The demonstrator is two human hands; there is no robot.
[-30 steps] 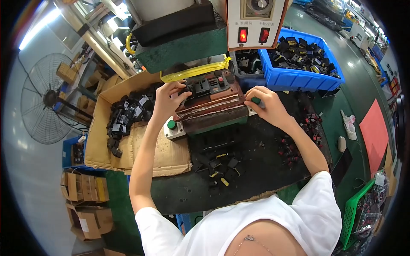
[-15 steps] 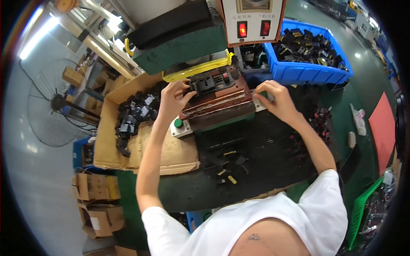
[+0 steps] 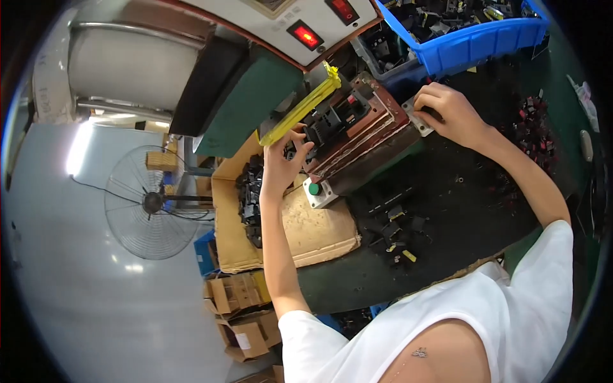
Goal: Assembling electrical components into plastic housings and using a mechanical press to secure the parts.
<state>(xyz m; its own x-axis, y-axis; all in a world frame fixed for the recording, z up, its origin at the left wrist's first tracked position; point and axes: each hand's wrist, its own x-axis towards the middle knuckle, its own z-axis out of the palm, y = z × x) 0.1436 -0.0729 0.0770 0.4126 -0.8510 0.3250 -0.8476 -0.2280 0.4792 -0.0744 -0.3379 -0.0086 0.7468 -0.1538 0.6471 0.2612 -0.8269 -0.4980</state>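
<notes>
My left hand [image 3: 285, 163] is at the near-left end of a press fixture, its thumb and fingers closed around the end of a black plastic part [image 3: 327, 127]. This part lies in the reddish-brown fixture block [image 3: 364, 143], beneath the green press head [image 3: 258, 102] with its yellow-wrapped edge [image 3: 300, 113]. My right hand [image 3: 452, 115] has its fingers curled at a small pale plate [image 3: 421, 126] on the block's right side; whatever is under the fingertips is hidden. Near my left wrist, a similar pale box carries a green push button [image 3: 315, 189].
A control box [image 3: 281, 25] with red switches, one lit, overhangs the fixture. Behind it stands a blue bin [image 3: 485, 51] of black parts. A cardboard box [image 3: 233, 246] with black parts sits left. Loose small parts [image 3: 399, 233] lie on the dark bench; reddish ones [image 3: 533, 124] lie right.
My view has turned and tilted, so the press and bench appear slanted and shifted right. Both hands keep about the same places at the fixture.
</notes>
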